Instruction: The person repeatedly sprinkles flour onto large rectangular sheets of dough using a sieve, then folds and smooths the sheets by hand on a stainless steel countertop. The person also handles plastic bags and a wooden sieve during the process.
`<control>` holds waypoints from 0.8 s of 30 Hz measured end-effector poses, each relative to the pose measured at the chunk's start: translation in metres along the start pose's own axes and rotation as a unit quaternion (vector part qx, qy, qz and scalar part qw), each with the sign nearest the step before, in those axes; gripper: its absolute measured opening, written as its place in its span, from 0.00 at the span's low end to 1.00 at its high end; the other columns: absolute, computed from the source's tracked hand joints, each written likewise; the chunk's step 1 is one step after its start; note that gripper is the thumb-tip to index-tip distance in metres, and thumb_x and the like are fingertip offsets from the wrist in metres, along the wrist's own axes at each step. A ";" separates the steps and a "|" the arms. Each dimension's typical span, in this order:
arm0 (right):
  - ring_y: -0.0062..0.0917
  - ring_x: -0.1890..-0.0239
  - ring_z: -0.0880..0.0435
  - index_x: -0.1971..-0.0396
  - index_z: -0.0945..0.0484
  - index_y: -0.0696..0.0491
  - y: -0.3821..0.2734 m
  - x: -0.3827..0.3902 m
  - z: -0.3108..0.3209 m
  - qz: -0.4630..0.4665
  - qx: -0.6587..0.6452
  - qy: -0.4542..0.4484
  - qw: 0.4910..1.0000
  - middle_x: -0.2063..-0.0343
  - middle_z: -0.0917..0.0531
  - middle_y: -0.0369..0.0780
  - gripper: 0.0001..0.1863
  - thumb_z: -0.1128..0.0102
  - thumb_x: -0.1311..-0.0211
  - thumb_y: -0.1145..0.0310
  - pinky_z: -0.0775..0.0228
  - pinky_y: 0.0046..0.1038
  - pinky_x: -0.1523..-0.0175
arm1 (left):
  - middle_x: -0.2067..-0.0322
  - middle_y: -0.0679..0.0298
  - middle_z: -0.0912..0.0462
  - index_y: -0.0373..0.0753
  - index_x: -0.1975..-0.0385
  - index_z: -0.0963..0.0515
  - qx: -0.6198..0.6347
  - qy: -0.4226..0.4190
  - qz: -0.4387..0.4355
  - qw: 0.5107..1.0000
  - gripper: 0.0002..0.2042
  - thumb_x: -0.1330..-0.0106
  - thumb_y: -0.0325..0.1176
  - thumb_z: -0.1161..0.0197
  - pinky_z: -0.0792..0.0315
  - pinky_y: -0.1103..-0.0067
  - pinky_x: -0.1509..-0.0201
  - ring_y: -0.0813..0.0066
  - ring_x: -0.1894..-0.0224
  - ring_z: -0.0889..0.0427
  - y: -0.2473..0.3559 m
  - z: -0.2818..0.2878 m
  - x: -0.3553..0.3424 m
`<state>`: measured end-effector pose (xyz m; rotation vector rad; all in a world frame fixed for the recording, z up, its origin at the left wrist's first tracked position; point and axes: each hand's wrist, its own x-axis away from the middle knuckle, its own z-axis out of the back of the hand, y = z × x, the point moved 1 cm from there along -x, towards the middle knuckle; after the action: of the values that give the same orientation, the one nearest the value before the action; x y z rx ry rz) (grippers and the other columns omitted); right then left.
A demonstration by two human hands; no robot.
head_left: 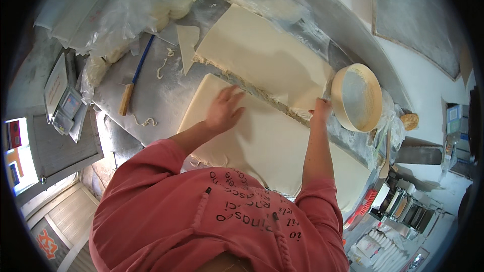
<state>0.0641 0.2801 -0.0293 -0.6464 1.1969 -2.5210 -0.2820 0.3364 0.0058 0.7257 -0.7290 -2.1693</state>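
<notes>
Two thick, pale sheets of dough lie side by side on a floury metal table, a narrow gap between them. My left hand hovers at or rests on the near dough sheet, its fingers spread and holding nothing. Contact is hard to tell. At the right end of the gap, my right hand is closed round the handle of what looks like a knife, its greyish blade pointing away from me. Beyond the gap lies the far dough sheet, with a ragged near edge. A triangular dough piece sits at its left.
A round sieve stands right of my right hand. On the left lie a long blue tool with a wooden handle and dough scraps. Plastic-wrapped bundles line the back; a scale stands far left, a red brush lower right.
</notes>
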 end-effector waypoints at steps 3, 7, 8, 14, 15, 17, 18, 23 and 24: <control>0.31 0.79 0.25 0.74 0.28 0.59 0.000 0.005 -0.002 -0.157 -0.109 -0.048 0.980 0.77 0.24 0.44 0.10 0.47 0.51 0.66 0.38 0.32 0.82 | 0.61 0.55 0.23 0.36 0.57 0.27 0.307 -0.168 0.259 0.900 0.15 0.38 0.38 0.44 0.27 0.73 0.58 0.65 0.59 0.22 0.024 -0.028 -0.033; 0.25 0.77 0.25 0.68 0.30 0.54 -0.010 -0.005 -0.007 -0.113 -0.032 -0.141 0.983 0.74 0.24 0.39 0.08 0.46 0.46 0.68 0.40 0.27 0.83 | 0.63 0.55 0.23 0.33 0.63 0.29 0.651 -0.282 0.476 0.520 0.15 0.36 0.42 0.46 0.25 0.74 0.59 0.66 0.61 0.21 0.051 -0.061 -0.054; 0.24 0.77 0.26 0.68 0.31 0.53 -0.030 -0.003 -0.010 -0.076 -0.071 -0.135 0.985 0.73 0.24 0.39 0.08 0.46 0.45 0.68 0.40 0.27 0.82 | 0.62 0.52 0.23 0.30 0.62 0.31 0.681 -0.287 0.474 0.479 0.21 0.37 0.46 0.45 0.26 0.72 0.54 0.61 0.59 0.22 0.050 -0.069 -0.057; 0.29 0.55 0.25 0.58 0.32 0.51 -0.167 0.049 0.032 0.023 -0.443 -0.185 0.877 0.58 0.25 0.38 0.11 0.46 0.42 0.71 0.28 0.34 0.61 | 0.53 0.45 0.29 0.26 0.50 0.38 0.868 0.076 0.379 0.312 0.28 0.38 0.48 0.48 0.31 0.64 0.46 0.51 0.51 0.27 -0.052 -0.045 -0.107; 0.30 0.54 0.25 0.56 0.32 0.51 -0.168 0.044 0.047 0.045 -0.475 -0.200 0.856 0.57 0.25 0.39 0.13 0.46 0.41 0.71 0.28 0.35 0.58 | 0.54 0.48 0.28 0.28 0.51 0.37 0.840 0.187 0.373 0.347 0.25 0.37 0.45 0.49 0.31 0.65 0.47 0.54 0.52 0.26 -0.062 -0.025 -0.120; 0.31 0.53 0.25 0.53 0.33 0.52 -0.174 0.058 0.068 0.072 -0.498 -0.196 0.842 0.55 0.25 0.41 0.16 0.46 0.41 0.71 0.29 0.35 0.54 | 0.56 0.57 0.25 0.32 0.54 0.32 0.776 0.308 0.381 0.398 0.15 0.35 0.36 0.49 0.29 0.68 0.47 0.62 0.54 0.24 -0.102 0.013 -0.132; 0.32 0.52 0.25 0.51 0.33 0.52 -0.175 0.074 0.076 0.074 -0.489 -0.173 0.852 0.54 0.25 0.42 0.17 0.46 0.41 0.71 0.29 0.34 0.53 | 0.60 0.60 0.24 0.35 0.58 0.30 0.719 0.310 0.399 0.477 0.13 0.37 0.35 0.46 0.26 0.72 0.56 0.66 0.59 0.23 -0.121 0.025 -0.133; 0.30 0.54 0.24 0.49 0.34 0.59 -0.091 0.146 0.149 0.098 -0.331 -0.072 0.936 0.56 0.25 0.45 0.19 0.51 0.38 0.67 0.30 0.29 0.52 | 0.69 0.67 0.25 0.39 0.61 0.28 0.520 0.225 0.352 0.745 0.10 0.40 0.34 0.41 0.33 0.79 0.73 0.79 0.70 0.26 -0.025 0.086 -0.061; 0.33 0.54 0.25 0.52 0.32 0.59 -0.045 0.153 0.169 0.150 -0.209 -0.073 0.964 0.56 0.25 0.46 0.16 0.52 0.39 0.69 0.31 0.32 0.51 | 0.68 0.66 0.24 0.39 0.60 0.28 0.540 0.208 0.288 0.763 0.11 0.40 0.34 0.42 0.32 0.80 0.73 0.79 0.70 0.25 -0.031 0.079 -0.028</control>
<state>0.0145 0.1313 0.1423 -0.6705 1.6481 -1.9541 -0.3331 0.3975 0.0462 1.2599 -1.6916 -0.8169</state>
